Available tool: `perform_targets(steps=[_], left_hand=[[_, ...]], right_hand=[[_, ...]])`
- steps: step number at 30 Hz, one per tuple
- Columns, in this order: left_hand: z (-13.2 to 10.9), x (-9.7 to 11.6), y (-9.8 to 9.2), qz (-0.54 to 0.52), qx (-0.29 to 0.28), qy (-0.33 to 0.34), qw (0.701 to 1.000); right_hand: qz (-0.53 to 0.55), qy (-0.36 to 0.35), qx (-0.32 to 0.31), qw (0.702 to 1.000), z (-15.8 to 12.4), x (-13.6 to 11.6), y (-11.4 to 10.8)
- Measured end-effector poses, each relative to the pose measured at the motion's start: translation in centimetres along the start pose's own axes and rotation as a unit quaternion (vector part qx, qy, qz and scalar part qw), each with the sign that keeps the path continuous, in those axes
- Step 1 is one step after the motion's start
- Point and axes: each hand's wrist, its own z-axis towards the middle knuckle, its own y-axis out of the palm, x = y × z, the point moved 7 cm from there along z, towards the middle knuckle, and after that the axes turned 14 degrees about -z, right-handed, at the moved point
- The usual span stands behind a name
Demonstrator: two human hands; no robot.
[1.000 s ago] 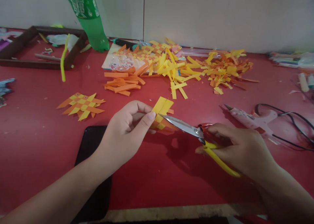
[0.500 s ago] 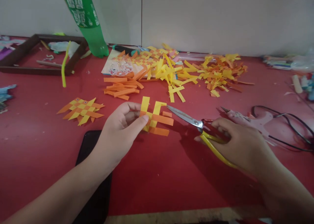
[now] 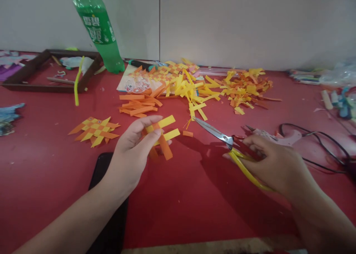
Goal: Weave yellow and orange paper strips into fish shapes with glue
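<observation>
Between thumb and fingers, my left hand [image 3: 139, 142] pinches a woven piece of yellow and orange paper strips [image 3: 166, 147], its strip ends sticking out to the right. My right hand [image 3: 274, 159] grips scissors [image 3: 217, 132] with yellow and red handles. The blades look closed, and their tip points up and left, apart from the woven piece. A small orange paper scrap [image 3: 188, 133] lies on the red table below the tip. Left of my left hand lie finished-looking woven paper fish [image 3: 96, 129] with small round eyes.
Behind my hands lie loose orange strips [image 3: 139, 103], yellow strips [image 3: 191, 87] and a heap of paper offcuts [image 3: 247, 87]. A green bottle [image 3: 101, 38] stands beside a brown frame [image 3: 44, 87]. A pink glue gun [image 3: 286, 138] with a black cord is at right; a black phone [image 3: 101, 165] lies under my left forearm.
My left hand has drawn the woven piece left and turned it, away from the scissors. A thin yellow sliver now shows by the scissor tip. The camera view has shifted slightly.
</observation>
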Motion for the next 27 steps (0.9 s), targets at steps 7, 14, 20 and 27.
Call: perform_targets(steps=[7,14,20,27], left_hand=[[-0.2,-0.3,0.8,-0.094,-0.011,-0.091,0.991],[-0.5,-0.5,1.7,-0.129,-0.078,-0.117,0.982],[-0.9,-1.0,2.2,-0.21,-0.109,-0.187,0.953],[-1.2,1.7,2.9,-0.273,-0.189,-0.112,0.936]], right_hand=[[-0.032,-0.01,-0.007,0.999,0.0,-0.8,-0.3],[-0.089,-0.037,-0.037,0.995,0.1,-0.7,0.3],[-0.052,-0.016,-0.021,0.998,0.0,-0.8,-0.2],[-0.083,-0.02,-0.033,0.996,0.2,-0.7,0.2]])
